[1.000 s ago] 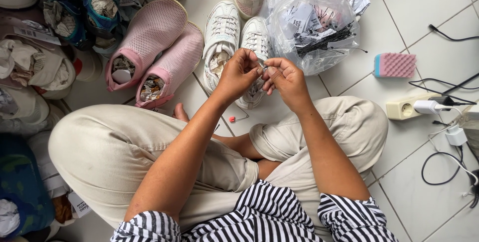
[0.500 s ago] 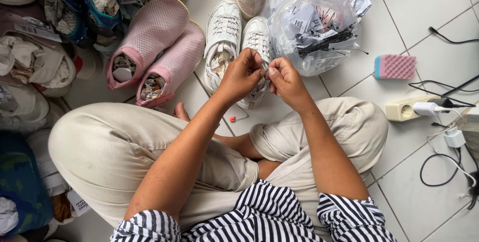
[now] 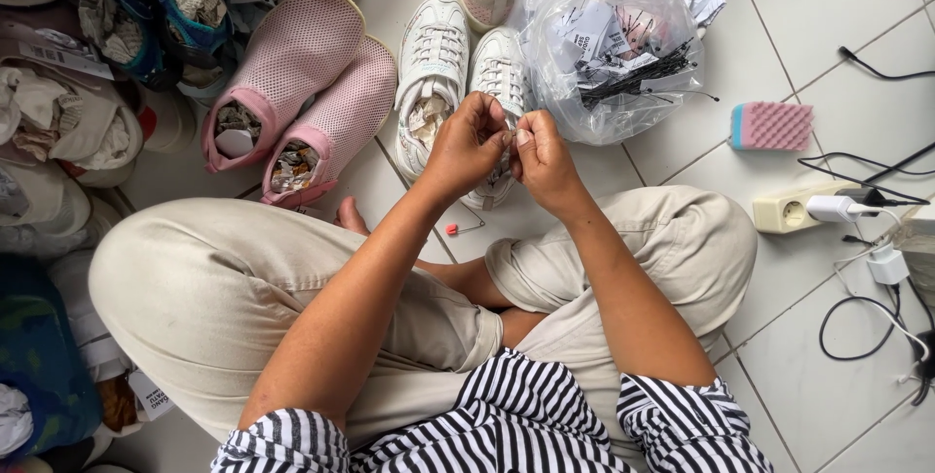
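Note:
I sit cross-legged on a white tiled floor. My left hand (image 3: pixel 466 147) and my right hand (image 3: pixel 542 156) meet fingertip to fingertip, pinching a small pale item (image 3: pixel 509 138) between them; it is too small to make out. The hands hover just above a pair of white sneakers (image 3: pixel 431 69), and they hide part of the right shoe. A pin with a red head (image 3: pixel 453 229) lies on the tile in front of my knee.
A clear plastic bag of tags and black ties (image 3: pixel 609 44) sits right of the sneakers. Pink mesh shoes stuffed with paper (image 3: pixel 297 74) lie to the left, with more shoes beyond. A pink sponge (image 3: pixel 771 125), a power strip (image 3: pixel 791 212) and cables (image 3: pixel 867 322) lie at the right.
Both hands stay together over the sneakers, with only slight finger movement around the small item.

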